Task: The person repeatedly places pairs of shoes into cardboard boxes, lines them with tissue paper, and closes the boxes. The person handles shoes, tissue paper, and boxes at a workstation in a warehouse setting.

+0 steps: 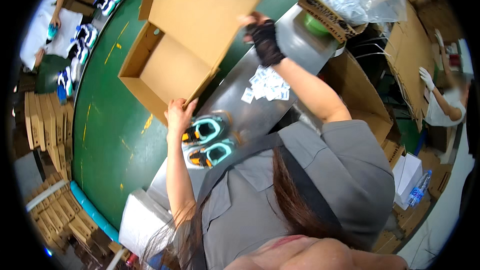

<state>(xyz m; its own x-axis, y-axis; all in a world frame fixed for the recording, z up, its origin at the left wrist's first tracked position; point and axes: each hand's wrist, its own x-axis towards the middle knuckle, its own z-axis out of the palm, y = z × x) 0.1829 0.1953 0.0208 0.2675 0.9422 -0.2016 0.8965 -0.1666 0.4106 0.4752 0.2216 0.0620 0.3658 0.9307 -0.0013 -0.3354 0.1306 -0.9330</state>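
Observation:
A brown cardboard shoebox (175, 72) stands tilted over the green work surface, its hinged lid raised and its inside bare. My left hand (179, 115) grips the near corner of its wall. At the lid's right edge is my right hand (261, 36), in a black fingerless glove, its fingers closed on the cardboard and slightly blurred. Close by my left wrist, a pair of teal, grey and orange sneakers (214, 154) rests on the metal bench. Small white packets (267, 84) lie heaped on the bench below my right forearm.
The metal bench (220, 101) borders a green conveyor-like surface (107, 135). A carton of packets (335, 12) sits at its far right end. Stacked flat cartons (50, 120) stand at left. Beyond are more sneakers (80, 42) and co-workers' hands (56, 21). A water bottle (420, 189) is at right.

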